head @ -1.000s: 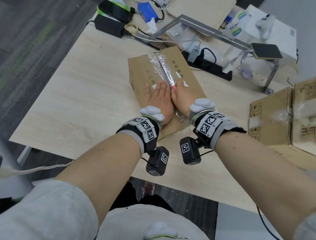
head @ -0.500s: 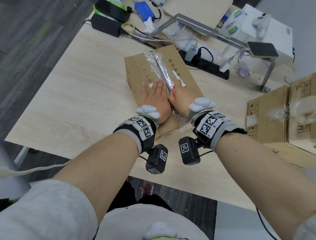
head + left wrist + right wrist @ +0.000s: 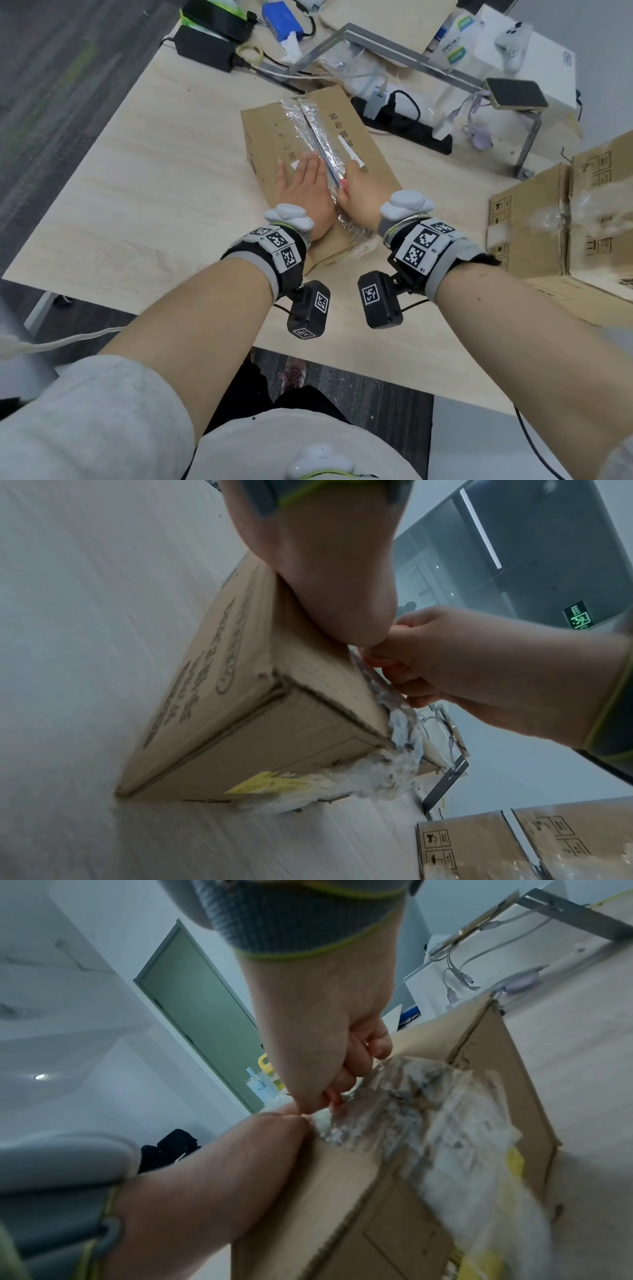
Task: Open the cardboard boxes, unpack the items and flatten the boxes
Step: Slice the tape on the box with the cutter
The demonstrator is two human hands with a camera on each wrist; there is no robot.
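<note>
A brown cardboard box (image 3: 274,137) lies on the light wooden table (image 3: 154,178), its top seam covered by clear tape (image 3: 317,132). My left hand (image 3: 303,183) rests flat, fingers straight, on the left flap. My right hand (image 3: 356,193) sits just right of the seam with its fingers curled into the tape. In the left wrist view my left palm (image 3: 325,582) presses the box (image 3: 240,696) while the right hand (image 3: 445,664) grips the crinkled tape (image 3: 394,718). From the right wrist, the right fingers (image 3: 359,1056) curl on the tape (image 3: 428,1110) beside my left hand (image 3: 222,1164).
More taped cardboard boxes (image 3: 565,212) stand at the table's right edge. Behind the box lie a black power strip (image 3: 404,123), a metal stand (image 3: 411,65) with a phone (image 3: 517,94), cables and a black adapter (image 3: 205,48). Bare tabletop lies to the left.
My right hand has drawn back slightly along the seam toward me. The left hand stays flat in the same spot on the flap.
</note>
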